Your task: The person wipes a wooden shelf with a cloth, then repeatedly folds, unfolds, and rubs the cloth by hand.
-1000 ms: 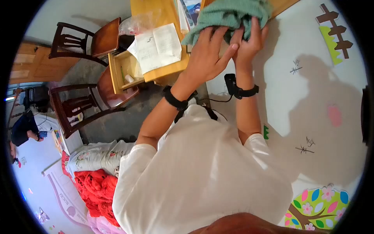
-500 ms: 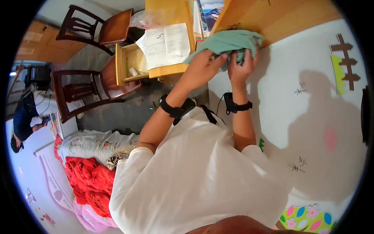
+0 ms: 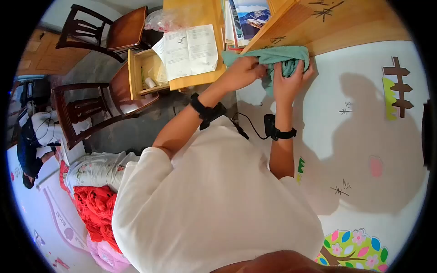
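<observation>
A crumpled green cloth lies bunched along the lower edge of the wooden panel. My right hand grips the cloth's bunched right part, fingers curled up around it. To its left, my left hand is closed with bent fingers at the cloth's lower fold; its fingertips are partly hidden. One corner of the cloth hangs down between the two hands. Both wrists wear black straps with small devices.
Left of my hands stands a wooden desk with printed papers and an open drawer. Books stand beside the panel. Two wooden chairs are farther left, and another person is at the far left.
The cloth has shifted slightly right and is more bunched under my right hand, with a corner now hanging lower. My left hand has moved slightly apart from the right.
</observation>
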`<action>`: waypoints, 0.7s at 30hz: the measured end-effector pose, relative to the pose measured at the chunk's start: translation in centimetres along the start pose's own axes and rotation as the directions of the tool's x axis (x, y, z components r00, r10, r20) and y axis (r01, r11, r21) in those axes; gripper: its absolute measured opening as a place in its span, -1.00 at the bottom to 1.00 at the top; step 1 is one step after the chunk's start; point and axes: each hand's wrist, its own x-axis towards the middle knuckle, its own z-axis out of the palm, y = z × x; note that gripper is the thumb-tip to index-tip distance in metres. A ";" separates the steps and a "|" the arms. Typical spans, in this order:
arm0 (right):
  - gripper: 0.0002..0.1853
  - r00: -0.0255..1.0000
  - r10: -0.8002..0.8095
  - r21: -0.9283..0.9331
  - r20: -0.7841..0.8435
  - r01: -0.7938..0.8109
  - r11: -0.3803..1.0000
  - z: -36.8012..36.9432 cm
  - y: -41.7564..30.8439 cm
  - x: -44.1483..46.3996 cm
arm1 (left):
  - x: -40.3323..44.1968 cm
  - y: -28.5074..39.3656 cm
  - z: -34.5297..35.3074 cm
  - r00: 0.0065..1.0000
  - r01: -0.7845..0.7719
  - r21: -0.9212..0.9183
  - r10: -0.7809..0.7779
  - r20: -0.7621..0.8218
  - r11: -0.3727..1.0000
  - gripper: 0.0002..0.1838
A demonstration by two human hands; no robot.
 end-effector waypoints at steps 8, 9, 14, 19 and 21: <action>-0.57 0.995 -0.042 -0.053 -0.090 0.037 0.998 -0.2 -4.5 3.0 | -1.8 3.0 -1.4 0.953 -0.205 0.019 0.204 -0.224 0.979 -0.79; -0.57 0.994 -0.051 -0.051 -0.093 0.046 0.998 0.6 -3.4 2.0 | -1.6 1.3 -1.5 0.950 -0.213 0.020 0.212 -0.229 0.977 -0.79; -0.77 0.954 0.257 0.001 0.156 -0.260 0.966 4.1 4.0 -5.0 | -0.6 -6.2 -3.2 0.988 -0.028 0.191 0.056 -0.142 0.981 -0.71; -0.88 0.941 0.322 0.299 0.103 -0.338 0.892 2.4 1.5 -5.4 | -0.6 -5.6 -4.4 0.987 -0.030 0.451 0.098 -0.128 0.892 -0.72; -0.86 0.914 0.398 0.447 0.079 -0.390 0.805 1.6 0.0 -2.0 | 1.3 -3.6 -6.0 0.955 -0.281 0.267 0.296 -0.020 0.922 -0.71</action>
